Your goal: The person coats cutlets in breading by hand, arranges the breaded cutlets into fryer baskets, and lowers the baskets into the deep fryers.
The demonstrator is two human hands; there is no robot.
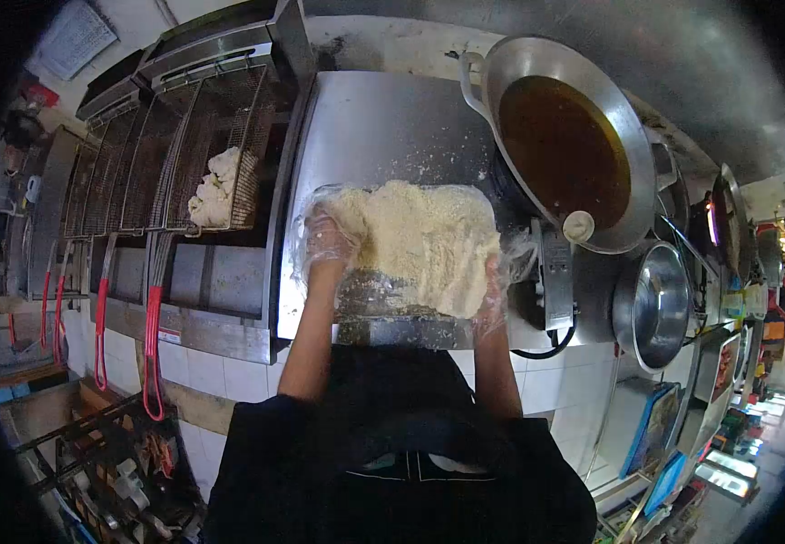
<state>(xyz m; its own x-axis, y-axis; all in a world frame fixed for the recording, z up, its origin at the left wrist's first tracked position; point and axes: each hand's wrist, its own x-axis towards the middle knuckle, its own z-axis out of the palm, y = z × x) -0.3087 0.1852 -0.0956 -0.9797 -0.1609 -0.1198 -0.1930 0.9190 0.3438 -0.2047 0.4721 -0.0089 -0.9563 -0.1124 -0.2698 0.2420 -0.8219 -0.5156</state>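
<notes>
A shallow tray of pale flour or breading (410, 240) lies in front of me on the steel counter, heaped across its back and middle. Its metal bottom (376, 292) shows at the front left. My left hand (329, 240), in a loose clear plastic glove, is closed at the tray's left side. At the right side my right hand (492, 283), gloved the same way, is closed along the edge beside the heap. Crinkled plastic and flour partly hide the fingers of both hands.
Left stand fryer baskets (161, 154) with red handles (153, 354); one basket holds battered pieces (215, 192). A large wok (642, 136) of brown oil (563, 150) stands back right, with a ladle (578, 227) at its rim. Beside it is a steel bowl (655, 304).
</notes>
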